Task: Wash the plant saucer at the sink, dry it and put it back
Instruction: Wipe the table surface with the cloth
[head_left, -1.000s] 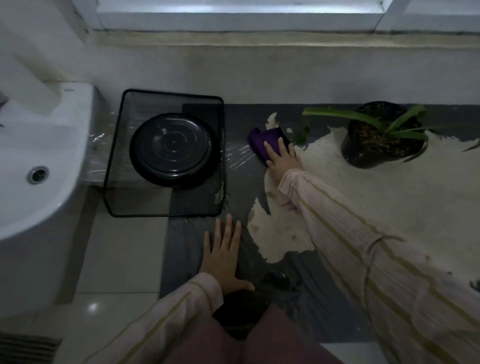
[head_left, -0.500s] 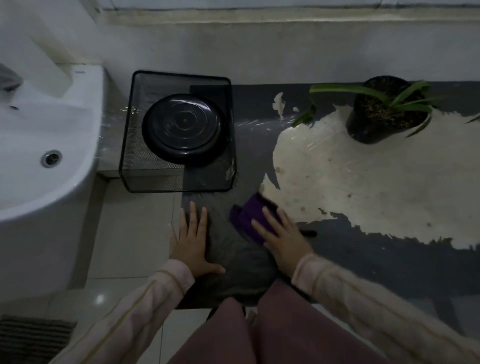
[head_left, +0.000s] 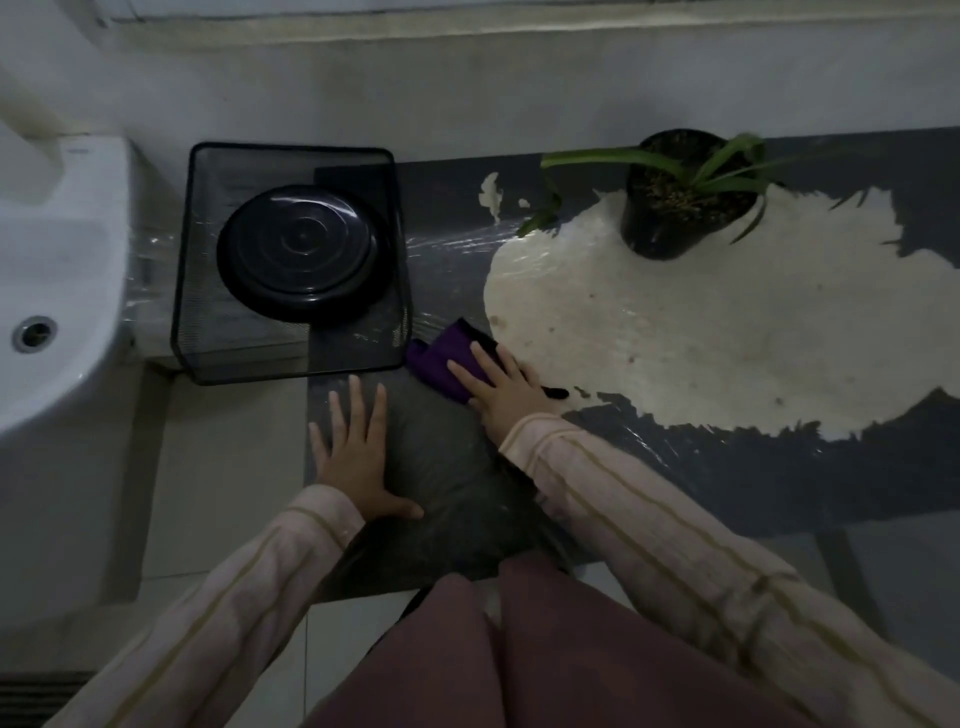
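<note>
As the flat right hand (head_left: 501, 397) draws the purple cloth (head_left: 440, 357) nearer, left hand (head_left: 354, 457) splayed, the round black plastic saucer (head_left: 304, 254) apparently awaits return.

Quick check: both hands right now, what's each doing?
Left hand: open, flat on the dark surface, holding nothing.
Right hand: open, fingers pressing the purple cloth.

Pale pink sleeves (head_left: 655, 525), thin yellowish stripes; maroon garment (head_left: 524, 660) over legs
</note>
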